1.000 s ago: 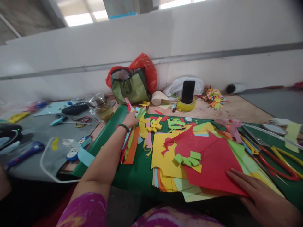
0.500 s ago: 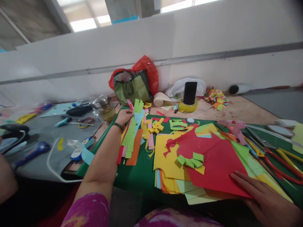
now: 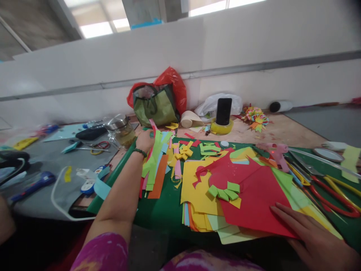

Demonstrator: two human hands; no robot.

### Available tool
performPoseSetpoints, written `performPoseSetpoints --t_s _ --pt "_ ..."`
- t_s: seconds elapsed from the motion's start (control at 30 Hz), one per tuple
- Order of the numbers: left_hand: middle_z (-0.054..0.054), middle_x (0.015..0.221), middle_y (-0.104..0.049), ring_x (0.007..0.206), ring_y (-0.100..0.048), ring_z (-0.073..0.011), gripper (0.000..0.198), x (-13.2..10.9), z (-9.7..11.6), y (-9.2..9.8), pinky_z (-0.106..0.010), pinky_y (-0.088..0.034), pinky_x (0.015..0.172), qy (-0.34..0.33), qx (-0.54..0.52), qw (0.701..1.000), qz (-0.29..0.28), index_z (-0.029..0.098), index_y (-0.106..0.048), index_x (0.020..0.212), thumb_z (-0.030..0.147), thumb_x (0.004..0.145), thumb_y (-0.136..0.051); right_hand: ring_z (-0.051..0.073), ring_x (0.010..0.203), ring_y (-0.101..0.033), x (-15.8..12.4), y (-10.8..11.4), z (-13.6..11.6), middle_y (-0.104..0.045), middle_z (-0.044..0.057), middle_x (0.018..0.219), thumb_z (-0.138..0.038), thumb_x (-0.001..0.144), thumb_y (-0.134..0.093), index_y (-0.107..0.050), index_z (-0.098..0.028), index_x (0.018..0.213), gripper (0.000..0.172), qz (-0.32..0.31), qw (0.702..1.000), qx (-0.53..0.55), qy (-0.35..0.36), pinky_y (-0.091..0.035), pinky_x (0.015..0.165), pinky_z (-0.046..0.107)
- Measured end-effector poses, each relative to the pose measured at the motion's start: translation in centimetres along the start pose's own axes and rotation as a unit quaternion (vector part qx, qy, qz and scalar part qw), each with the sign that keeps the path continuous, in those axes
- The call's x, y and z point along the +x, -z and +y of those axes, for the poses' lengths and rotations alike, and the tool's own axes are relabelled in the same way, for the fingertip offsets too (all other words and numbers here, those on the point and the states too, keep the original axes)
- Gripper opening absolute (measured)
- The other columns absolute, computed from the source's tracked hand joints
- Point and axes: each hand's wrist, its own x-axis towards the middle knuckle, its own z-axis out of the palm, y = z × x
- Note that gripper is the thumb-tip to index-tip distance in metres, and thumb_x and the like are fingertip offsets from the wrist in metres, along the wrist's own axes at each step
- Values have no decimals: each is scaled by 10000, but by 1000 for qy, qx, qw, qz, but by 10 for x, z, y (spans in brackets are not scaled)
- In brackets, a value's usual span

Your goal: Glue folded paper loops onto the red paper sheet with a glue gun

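Note:
My left hand [image 3: 144, 140], with a beaded bracelet on its wrist, is at the far end of a bunch of coloured paper strips [image 3: 155, 160]. Its fingers are curled and closed on the strips, with the fingertips partly hidden. Green, pink, blue and red strips overlap there, beside an orange strip [image 3: 159, 177]. My right hand [image 3: 316, 233] lies flat, fingers stretched out, on the lower right corner of a red paper sheet [image 3: 254, 195]. Under that sheet is a stack of yellow and green sheets [image 3: 197, 188]. Small folded green pieces [image 3: 224, 193] rest on top.
A pink glue gun [image 3: 278, 152] and red- and yellow-handled scissors [image 3: 335, 192] lie at the right. Farther back stand a glass jar [image 3: 121, 131], a green bag [image 3: 155, 105] and a phone [image 3: 224, 111] on a yellow tape roll [image 3: 222, 128]. A tape measure [image 3: 88, 184] is at the left.
My left hand has shifted slightly toward me and left, and the green strips have swung left and spread. My right hand keeps its place on the red sheet. The view has moved slightly.

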Motion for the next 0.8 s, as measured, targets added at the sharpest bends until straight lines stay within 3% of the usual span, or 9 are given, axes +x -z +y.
performPoseSetpoints --t_s 0.1,0.23,0.43,0.53,0.63,0.8 --pt "-125 1152 -668 1140 -584 -267 421 -8 15 -10 -339 -472 965 -24 48 998 -21 177 -633 1203 303 811 -547 283 1052 -673 2 2 -1 -660 97 1263 -252 860 -388 -620 -235 1283 483 13 1000 -10 8 -588 836 477" --pt "-187 1194 -631 1138 -588 -326 508 -18 27 -25 -366 -497 913 -34 105 991 -70 142 -624 1194 285 707 -650 266 1021 -687 7 9 -6 -678 94 1231 -210 819 -405 -643 -216 1258 499 24 999 -25 23 -607 804 434" --pt "-196 1111 -676 1032 -650 -301 428 -12 20 -25 -332 -513 844 -15 139 985 -101 117 -625 1143 199 725 -584 264 1037 -680 10 19 -15 -676 87 1242 -190 787 -435 -654 -209 1248 510 13 999 -28 10 -594 848 417" --pt "-208 1123 -672 1044 -646 -317 400 -10 18 -26 -344 -515 849 -9 142 985 -99 112 -642 1098 336 777 -561 265 1058 -672 8 20 -16 -672 78 1253 -192 777 -441 -648 -218 1256 523 9 1000 -28 -2 -587 866 416" --pt "-230 1179 -643 1068 -635 -328 512 -10 18 -29 -348 -516 854 -5 139 986 -94 99 -621 1132 450 761 -581 268 1043 -677 8 20 -17 -680 91 1235 -192 775 -439 -655 -205 1244 517 5 1000 -27 -3 -585 869 422" --pt "-205 1119 -684 1059 -646 -315 508 -9 17 -30 -314 -514 836 -12 111 989 -100 99 -609 1157 314 698 -641 277 1054 -673 14 28 -20 -682 95 1234 -195 768 -449 -657 -200 1236 512 -22 999 -18 -17 -579 878 434"
